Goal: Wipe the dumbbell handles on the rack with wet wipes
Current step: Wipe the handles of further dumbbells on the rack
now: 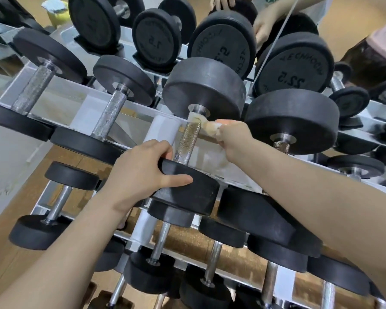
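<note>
We see our left hand [143,172] gripping the near black head [187,188] of a dumbbell on the middle tier of the rack [89,114], thumb lying along the head's side and fingers curled over its upper edge. That dumbbell's knurled handle [186,142] runs from the near head toward one o'clock, up to the far head [204,88]. Our right hand [234,137] clenches a crumpled wet wipe [210,127], which wraps the top of the handle just beneath the far head. More dumbbells lie at nine and ten o'clock on the same tier, with smaller ones on the tier at six o'clock. At twelve o'clock stand larger dumbbells, one marked 22.5 [294,65]. Another person's hands [265,25] touch dumbbells at one o'clock.
</note>
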### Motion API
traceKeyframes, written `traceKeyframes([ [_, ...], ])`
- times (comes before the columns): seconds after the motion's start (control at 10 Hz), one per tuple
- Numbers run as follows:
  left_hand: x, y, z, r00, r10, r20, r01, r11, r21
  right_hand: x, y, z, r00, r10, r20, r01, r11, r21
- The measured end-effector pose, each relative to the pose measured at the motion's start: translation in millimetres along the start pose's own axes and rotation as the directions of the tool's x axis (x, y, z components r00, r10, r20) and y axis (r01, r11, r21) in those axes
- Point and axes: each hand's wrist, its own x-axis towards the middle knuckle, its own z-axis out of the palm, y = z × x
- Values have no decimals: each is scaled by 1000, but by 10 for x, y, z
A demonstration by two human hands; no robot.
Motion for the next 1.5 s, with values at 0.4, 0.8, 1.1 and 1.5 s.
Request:
traceKeyframes([
  [0.4,4,14,8,1000,-7,4,7,1000,-17,-92,-138,275,969,127,212,-217,849,481],
  [0.8,-7,66,-28,998,-47,30,47,999,15,-332,184,266,878,244,411,90,760,-643],
  [1.1,-9,53,-10,999,-50,10,49,999,11,-225,-298,187,666,-623,411,620,156,-769],
  [1.5,0,49,-3,995,-93,21,93,996,4,-201,16,350,498,-399,770,834,-22,-551],
])
